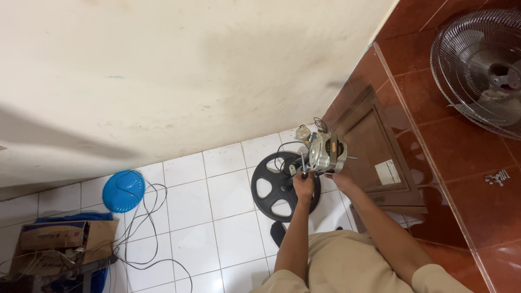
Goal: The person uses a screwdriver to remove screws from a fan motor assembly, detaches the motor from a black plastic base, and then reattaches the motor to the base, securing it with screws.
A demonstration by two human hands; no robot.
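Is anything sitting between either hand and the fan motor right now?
Nothing visible does. The left hand grips a screwdriver set against the fan motor, and the right hand holds the motor from below. Loose wires hang off its left side toward the black round base, not across either grip.

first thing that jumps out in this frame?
The bare metal fan motor with loose wires, held up mid-frame: the left hand grips a tool at its underside while the right hand supports it. Below it a black round fan base lies on the white tile floor. A wire fan guard rests on the red tiles at top right, a blue round cover at left.
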